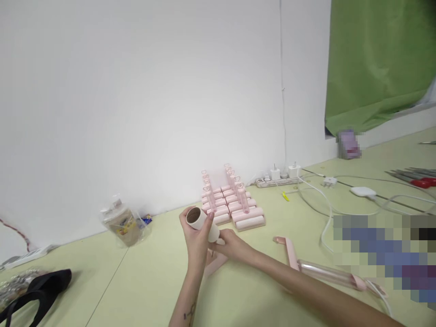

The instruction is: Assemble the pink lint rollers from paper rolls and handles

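My left hand (195,240) holds a white paper roll with a brown cardboard core (200,221), its open end turned toward me. My right hand (233,245) meets the roll's far end from the right and grips a pink handle piece (215,263) that runs down to the table below the hands. Just behind the hands stands a stack of finished pink lint rollers (233,204) in two rows. Another pink roller frame with a clear cover (320,270) lies on the table beside my right forearm.
A clear plastic bag of parts (124,222) lies at the left near the wall. A black strap (37,284) lies at the bottom left. A power strip with chargers (277,179) and white cables (327,213) lie at the right. Tools with red handles (417,178) rest far right.
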### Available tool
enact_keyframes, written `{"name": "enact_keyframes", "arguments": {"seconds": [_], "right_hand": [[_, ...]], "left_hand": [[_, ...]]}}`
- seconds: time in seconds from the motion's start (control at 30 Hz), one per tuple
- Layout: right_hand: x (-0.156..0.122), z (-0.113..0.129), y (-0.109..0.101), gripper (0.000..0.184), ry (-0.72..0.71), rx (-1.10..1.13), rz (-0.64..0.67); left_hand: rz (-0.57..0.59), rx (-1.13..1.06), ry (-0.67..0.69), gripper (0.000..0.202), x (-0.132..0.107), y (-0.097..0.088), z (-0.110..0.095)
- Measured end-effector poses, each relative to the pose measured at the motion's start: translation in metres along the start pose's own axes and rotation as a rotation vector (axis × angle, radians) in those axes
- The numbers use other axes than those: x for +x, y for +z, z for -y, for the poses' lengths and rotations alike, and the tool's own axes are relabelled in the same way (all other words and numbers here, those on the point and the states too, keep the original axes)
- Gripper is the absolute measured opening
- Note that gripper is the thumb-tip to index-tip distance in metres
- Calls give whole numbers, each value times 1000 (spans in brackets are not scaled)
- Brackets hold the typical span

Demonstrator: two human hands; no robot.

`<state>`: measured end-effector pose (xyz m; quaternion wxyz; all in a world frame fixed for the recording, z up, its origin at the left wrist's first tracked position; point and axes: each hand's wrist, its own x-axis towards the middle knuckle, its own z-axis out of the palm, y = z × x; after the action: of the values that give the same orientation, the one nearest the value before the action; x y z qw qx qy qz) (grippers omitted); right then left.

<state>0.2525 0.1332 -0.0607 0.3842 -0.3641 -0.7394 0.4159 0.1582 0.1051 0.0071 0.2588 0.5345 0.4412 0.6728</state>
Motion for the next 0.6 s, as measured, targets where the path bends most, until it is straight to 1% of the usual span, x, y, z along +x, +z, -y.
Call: {"name": "enact_keyframes", "arguments": {"seconds": [0.07,0.13,0.17,0.2,0.23,0.3,0.33,0.37,0.4,0.43,0.47,0.57,0.6], "right_hand": [[4,-2,1,27,-17,51,-70],[8,1,-7,33,-34,110,-167],[9,4,-15,37,-39,138,-236],[8,8,-24,40,-44,163,-311],[7,14,-35,41,-50,183,-386],[0,27,-58,41,-68,212,-503],[-6,34,-70,40,-80,220,-538],[-13,40,-80,39,-93,222,-560],[-22,46,-91,37,-103,221,-573],[-31,49,-100,35,-111,210,-580],[-40,51,-109,33,-117,187,-579],[-67,47,-131,30,-106,68,-537],[-75,44,-137,30,-96,24,-509]], "left_hand": [[-79,-74,100,42,1,-4,-8],[-154,-79,182,45,4,-12,-14],[-146,-30,188,45,6,-17,-14],[-94,72,166,44,8,-22,-13],[17,222,128,42,10,-26,-10],[367,617,81,38,11,-31,2],[538,797,82,38,10,-31,10],[678,931,96,37,9,-30,18],[778,1012,113,36,6,-28,26],[833,1049,125,37,3,-26,33],[853,1058,123,41,0,-23,38],[866,1078,100,59,-8,-15,45],[864,1100,95,60,-10,-13,45]]}}
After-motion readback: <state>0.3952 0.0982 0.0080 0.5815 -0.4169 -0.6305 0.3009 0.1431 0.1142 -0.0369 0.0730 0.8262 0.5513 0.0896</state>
